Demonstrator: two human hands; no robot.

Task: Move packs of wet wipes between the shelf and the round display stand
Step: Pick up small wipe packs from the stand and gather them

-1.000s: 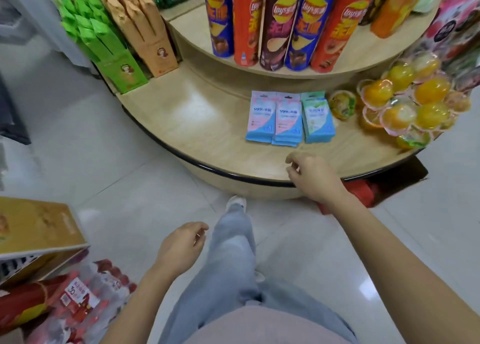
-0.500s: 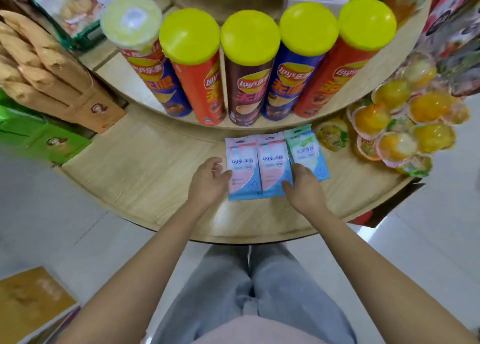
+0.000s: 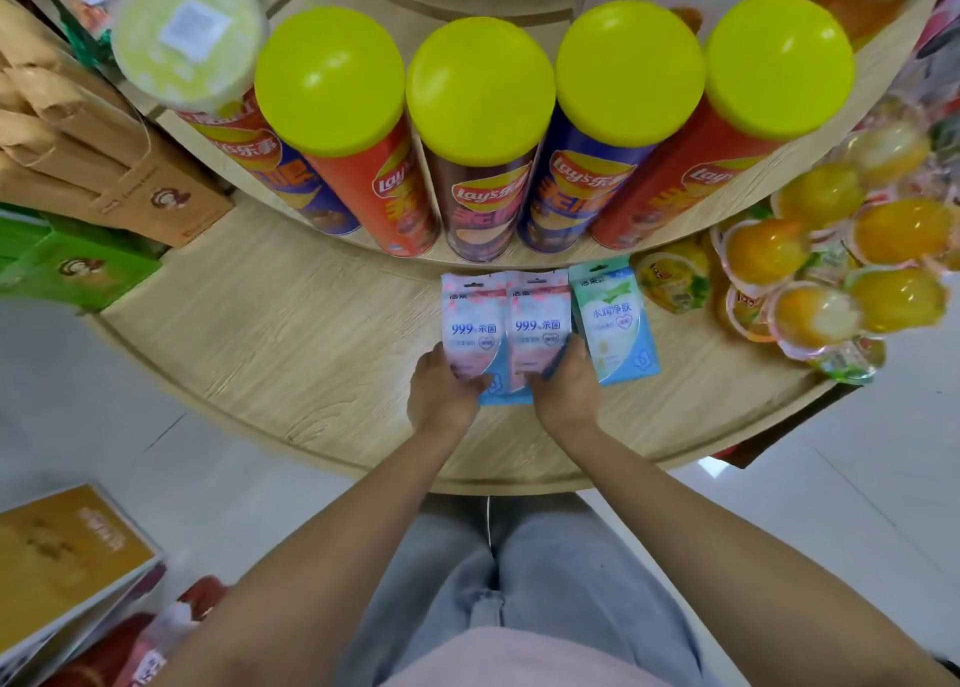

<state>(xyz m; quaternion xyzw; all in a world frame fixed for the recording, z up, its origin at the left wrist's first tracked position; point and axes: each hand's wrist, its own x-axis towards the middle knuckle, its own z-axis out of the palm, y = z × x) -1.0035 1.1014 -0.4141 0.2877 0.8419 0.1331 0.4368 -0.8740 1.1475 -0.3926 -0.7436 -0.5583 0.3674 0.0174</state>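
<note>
Grips left pink pack (image 3: pixel 470 330) at its lower left with left hand (image 3: pixel 441 395), thumb curled over the front. Pinches right pink pack (image 3: pixel 537 328) at its lower right with right hand (image 3: pixel 566 390), fingers curled on it. Holds both hands side by side, close, narrow gap between them. Cannot tell whether packs are lifted or lying flat. Shows the two pink packs edge to edge, over the lower tier of the round display stand (image 3: pixel 291 354), mid-tier, nearer the upper tier's edge than the front edge. Shows a pale blue edge under their lower ends; cannot tell what. Finds green pack (image 3: pixel 613 323) flat on the same tier, just right of right pink pack, free of either hand. Finds jelly cups (image 3: pixel 831 271) heaped toward the tier's right edge. Finds crisp tubes (image 3: pixel 483 167) upright in a row along the upper tier's edge, straight behind the packs, four yellow lids, one pale. Finds brown cartons (image 3: pixel 130 177) and green cartons (image 3: pixel 78 271) at the tier's left edge. Finds yellow box (image 3: pixel 67 546) down on the floor, lower left, well apart from the stand.
</note>
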